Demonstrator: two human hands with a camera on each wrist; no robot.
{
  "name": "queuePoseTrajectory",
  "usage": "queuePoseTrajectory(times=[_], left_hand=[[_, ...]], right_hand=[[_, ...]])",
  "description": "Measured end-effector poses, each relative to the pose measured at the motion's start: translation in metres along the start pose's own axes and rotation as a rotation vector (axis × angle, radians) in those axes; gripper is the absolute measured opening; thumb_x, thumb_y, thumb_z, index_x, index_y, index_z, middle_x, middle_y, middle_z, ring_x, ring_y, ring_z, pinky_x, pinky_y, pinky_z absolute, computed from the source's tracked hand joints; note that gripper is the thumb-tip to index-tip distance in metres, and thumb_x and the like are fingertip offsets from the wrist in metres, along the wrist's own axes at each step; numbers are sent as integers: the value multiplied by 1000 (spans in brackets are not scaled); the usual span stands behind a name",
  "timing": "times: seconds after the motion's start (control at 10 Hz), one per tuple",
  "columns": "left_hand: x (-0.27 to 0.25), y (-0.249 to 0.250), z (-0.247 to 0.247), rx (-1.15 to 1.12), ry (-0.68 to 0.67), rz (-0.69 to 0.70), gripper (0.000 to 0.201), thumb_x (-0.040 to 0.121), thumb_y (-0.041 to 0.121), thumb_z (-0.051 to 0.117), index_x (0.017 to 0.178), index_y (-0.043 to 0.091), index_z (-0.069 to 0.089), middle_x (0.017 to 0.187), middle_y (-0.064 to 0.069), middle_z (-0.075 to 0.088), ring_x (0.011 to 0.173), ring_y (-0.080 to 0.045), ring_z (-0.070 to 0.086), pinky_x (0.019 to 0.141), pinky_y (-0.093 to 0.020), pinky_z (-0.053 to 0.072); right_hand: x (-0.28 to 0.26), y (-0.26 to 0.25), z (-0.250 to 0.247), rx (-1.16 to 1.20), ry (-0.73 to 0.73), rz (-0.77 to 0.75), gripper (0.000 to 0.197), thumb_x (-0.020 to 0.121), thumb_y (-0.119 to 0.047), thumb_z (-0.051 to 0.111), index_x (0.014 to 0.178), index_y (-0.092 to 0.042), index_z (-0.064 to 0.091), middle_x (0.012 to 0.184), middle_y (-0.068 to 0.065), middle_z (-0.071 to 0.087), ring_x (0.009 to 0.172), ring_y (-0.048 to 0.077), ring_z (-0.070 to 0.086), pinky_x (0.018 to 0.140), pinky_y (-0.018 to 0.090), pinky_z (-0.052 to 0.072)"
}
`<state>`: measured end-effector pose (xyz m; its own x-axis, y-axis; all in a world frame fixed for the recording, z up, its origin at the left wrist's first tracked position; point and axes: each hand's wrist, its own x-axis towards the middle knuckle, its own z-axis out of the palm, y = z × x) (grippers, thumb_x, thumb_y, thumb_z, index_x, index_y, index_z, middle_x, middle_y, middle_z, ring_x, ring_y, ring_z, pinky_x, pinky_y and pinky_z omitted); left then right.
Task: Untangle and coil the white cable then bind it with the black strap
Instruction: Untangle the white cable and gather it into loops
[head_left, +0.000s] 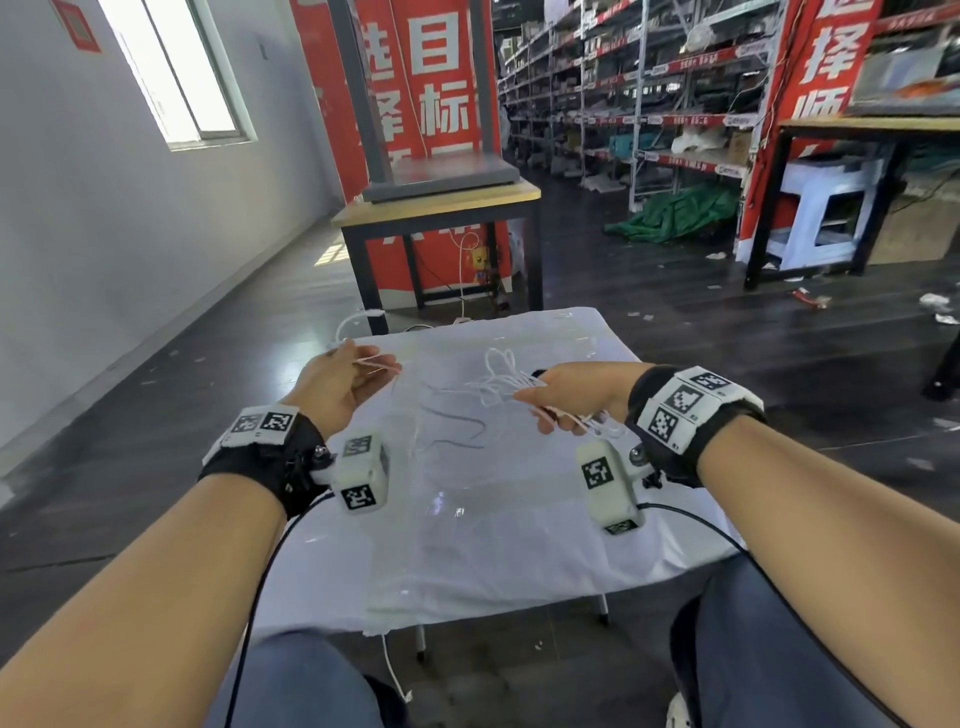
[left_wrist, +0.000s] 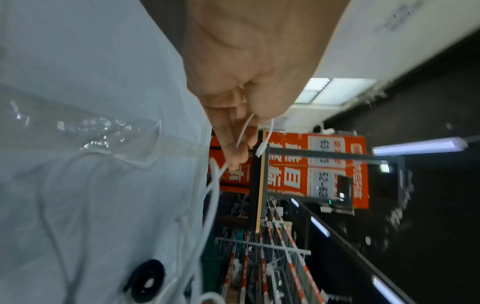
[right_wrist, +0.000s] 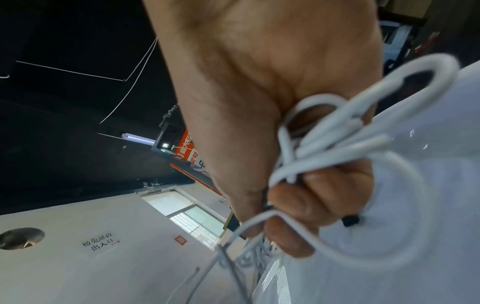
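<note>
The right hand (head_left: 576, 397) grips a loose bundle of white cable (right_wrist: 345, 144) loops above the right side of the cloth-covered table (head_left: 519, 545). The left hand (head_left: 332, 387) pinches the plug end of the cable (head_left: 376, 364) over the table's left side. Slack strands sag to the cloth between them. The black strap (left_wrist: 145, 280) shows curled on the cloth in the left wrist view. Pulling the two hands apart could tighten crossed loops into a knot. If the right-hand grip eases, the bundle may spill open.
</note>
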<state>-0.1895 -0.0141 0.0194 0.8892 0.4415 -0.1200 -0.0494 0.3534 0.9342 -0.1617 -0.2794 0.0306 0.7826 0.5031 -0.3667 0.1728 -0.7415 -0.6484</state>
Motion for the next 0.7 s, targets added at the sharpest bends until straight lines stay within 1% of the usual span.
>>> queuePoseTrajectory(times=[0.1,0.2,0.3,0.4,0.5,0.6,0.7], left_hand=[[12,2,-17,-147,136,1,33,104,19,37,85,-2,53,85,-21,64,75,-28,67,59,-28,60],[24,-4,-28,-93,241,-6,26,102,8,36,117,-7,52,93,-15,58,75,-23,61,60,-25,57],[32,-18,-36,-63,281,-66,41,101,6,32,139,-10,33,108,-16,59,92,-24,62,62,-19,52],[8,-22,-36,444,145,-86,46,101,20,41,137,-8,37,128,-22,54,121,-33,53,86,-26,45],[18,-33,-38,734,135,-113,57,93,26,57,140,-1,38,141,-16,44,131,-31,43,97,-29,39],[7,-25,-15,1016,216,-121,80,77,28,58,146,5,26,154,-22,20,136,-42,31,106,-46,38],[-9,-21,7,1200,122,132,63,95,16,48,150,13,19,159,-12,7,132,-36,38,99,-38,40]], right_hand=[[1,8,-3,126,206,34,39,101,-36,39,77,-8,52,62,1,52,37,10,40,39,16,32],[5,19,-11,258,459,56,32,101,-28,37,99,-1,53,68,4,52,48,12,44,43,21,32],[8,22,-14,315,601,25,27,101,-25,37,96,-3,52,72,6,55,57,13,51,45,20,34],[12,18,-12,326,658,-3,31,101,-29,37,89,-4,51,79,10,59,59,15,53,54,25,38],[12,11,-9,326,657,-40,35,101,-33,37,88,-4,52,80,10,61,64,19,54,66,28,42],[7,3,-6,312,630,-81,35,102,-34,36,92,-4,52,74,5,61,56,12,52,56,23,39],[6,-4,-1,345,596,-116,33,102,-35,36,93,-6,51,66,-1,60,51,8,47,48,20,34]])
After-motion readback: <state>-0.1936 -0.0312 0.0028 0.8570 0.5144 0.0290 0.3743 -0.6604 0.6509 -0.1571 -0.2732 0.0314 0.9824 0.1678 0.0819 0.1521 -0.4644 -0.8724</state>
